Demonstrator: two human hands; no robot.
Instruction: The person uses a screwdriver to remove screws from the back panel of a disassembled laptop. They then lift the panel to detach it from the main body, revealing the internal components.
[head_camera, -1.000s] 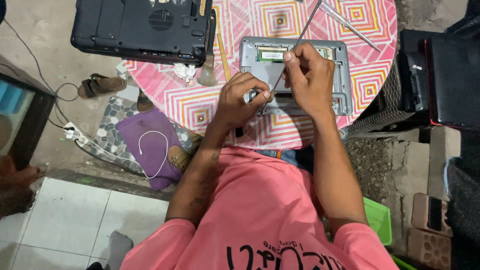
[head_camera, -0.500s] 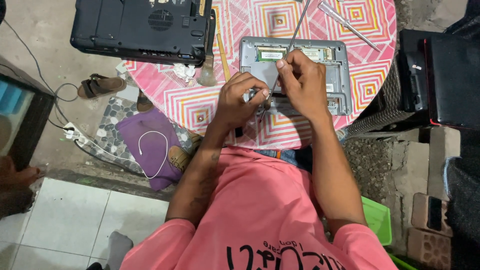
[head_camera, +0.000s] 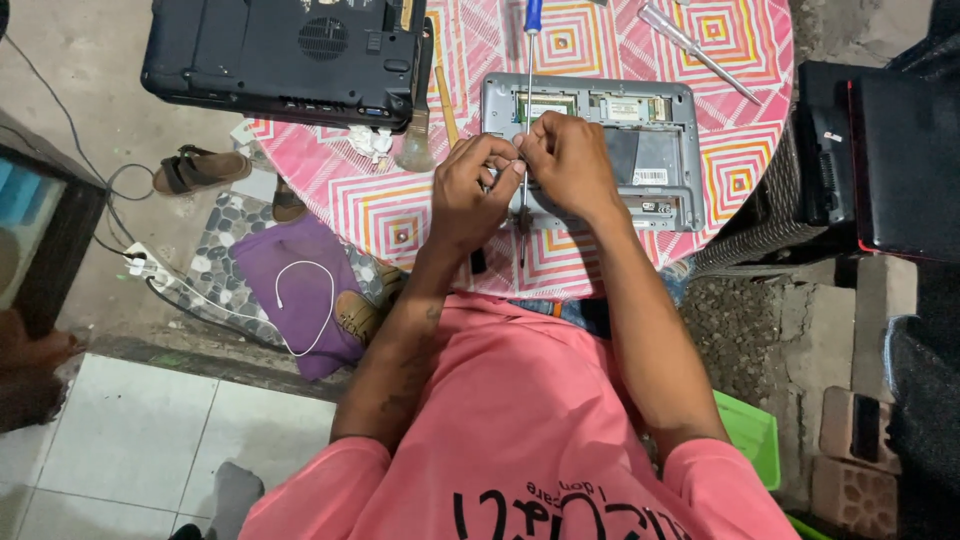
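A grey opened laptop base (head_camera: 662, 152) lies on a round table with a pink patterned cloth (head_camera: 385, 215). My two hands meet over its near left corner. My right hand (head_camera: 568, 165) pinches the thin shaft of a blue-handled screwdriver (head_camera: 532, 18), which stands almost straight up the view. The screwdriver's tip is hidden among my fingers. My left hand (head_camera: 472, 192) is curled on the base's left edge, fingertips touching my right hand. What those fingertips pinch is hidden.
A black laptop (head_camera: 280, 50) lies upside down at the table's far left, with a brush (head_camera: 415, 148) beside it. A silver tool (head_camera: 690, 45) lies at the far right. Another dark laptop (head_camera: 900, 170) rests on a stand to the right. Sandals (head_camera: 195, 170), a purple cloth (head_camera: 300, 290) and cables lie on the floor.
The screwdriver swung from a rightward tilt to nearly upright. My right hand slid left and nearer, and both hands now touch at the base's corner.
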